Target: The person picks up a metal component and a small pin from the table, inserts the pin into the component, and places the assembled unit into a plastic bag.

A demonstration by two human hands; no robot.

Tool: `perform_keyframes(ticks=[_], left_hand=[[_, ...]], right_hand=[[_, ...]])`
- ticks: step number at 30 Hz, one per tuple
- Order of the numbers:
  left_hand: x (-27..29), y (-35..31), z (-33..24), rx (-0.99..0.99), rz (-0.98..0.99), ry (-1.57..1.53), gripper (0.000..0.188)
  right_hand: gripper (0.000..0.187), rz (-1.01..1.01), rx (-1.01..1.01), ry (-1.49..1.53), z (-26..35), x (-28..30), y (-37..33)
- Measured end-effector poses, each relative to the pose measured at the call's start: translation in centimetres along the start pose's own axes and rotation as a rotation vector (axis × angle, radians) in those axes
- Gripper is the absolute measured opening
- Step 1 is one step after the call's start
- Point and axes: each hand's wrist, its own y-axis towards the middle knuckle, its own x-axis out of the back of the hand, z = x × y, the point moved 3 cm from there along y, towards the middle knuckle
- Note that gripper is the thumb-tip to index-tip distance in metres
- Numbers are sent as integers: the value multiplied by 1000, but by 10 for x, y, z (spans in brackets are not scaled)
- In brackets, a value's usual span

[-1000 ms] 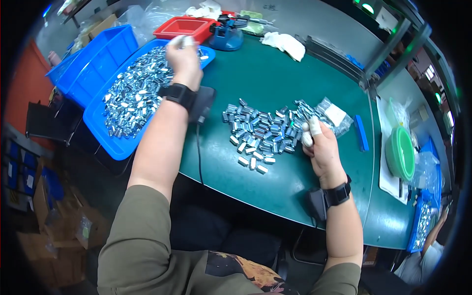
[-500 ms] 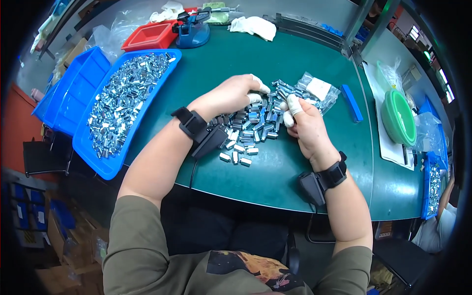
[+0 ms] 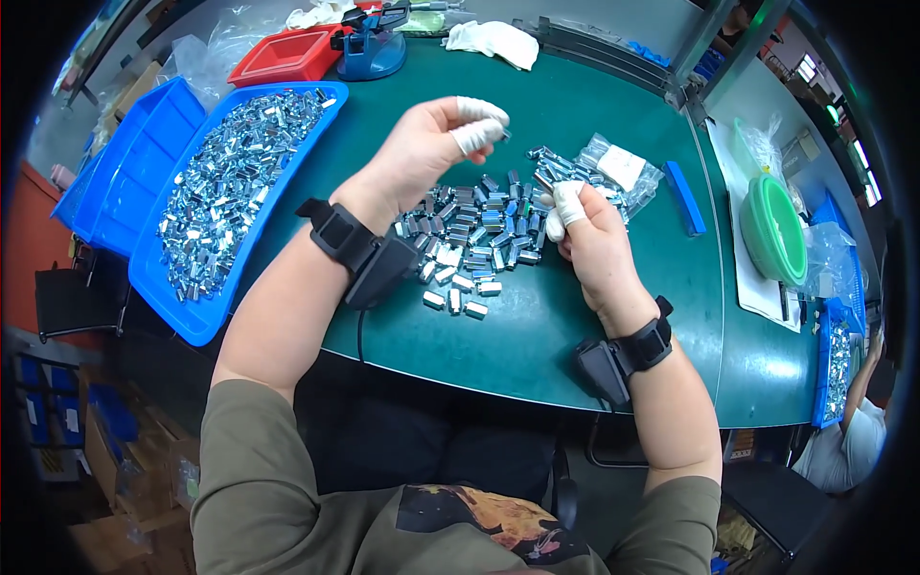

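Note:
Loose shiny metal pieces (image 3: pixel 479 230), short and six-sided like long coupling nuts, lie in a spread pile on the green table. Above the pile's far left side is my left hand (image 3: pixel 436 144), lifted off the table. White wraps cover its thumb and forefinger, which pinch a small metal piece (image 3: pixel 505 135). My right hand (image 3: pixel 596 240), also with white-wrapped fingertips, is closed at the pile's right edge; what its fingers hold is hidden. Just beyond it lies a clear plastic bag (image 3: pixel 642 196) of metal parts with a white label (image 3: pixel 621 168).
At left a blue tray (image 3: pixel 199 324) full of similar pieces stands beside an emptier blue bin (image 3: pixel 144 163). A red tray (image 3: pixel 287 62), a blue tool stand (image 3: pixel 374 57) and a white glove (image 3: pixel 494 43) sit at the back. Right are a blue bar (image 3: pixel 684 198) and green bowls (image 3: pixel 774 230).
My left hand has risen from the pile and moved up and left, with a metal piece now showing at its fingertips. My right hand has stayed nearly in place.

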Motion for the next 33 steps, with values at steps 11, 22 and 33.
perform_keyframes(ticks=[11, 22, 33], left_hand=[[-32, -11, 3, 61, 92, 79, 13], [-33, -19, -10, -176, 267, 285, 16], [-34, -22, -11, -242, 198, 172, 18]], right_hand=[[17, -6, 221, -155, 0, 5, 0], [23, 236, -164, 153, 0, 1, -2], [13, 164, 67, 67, 6, 1, 1]])
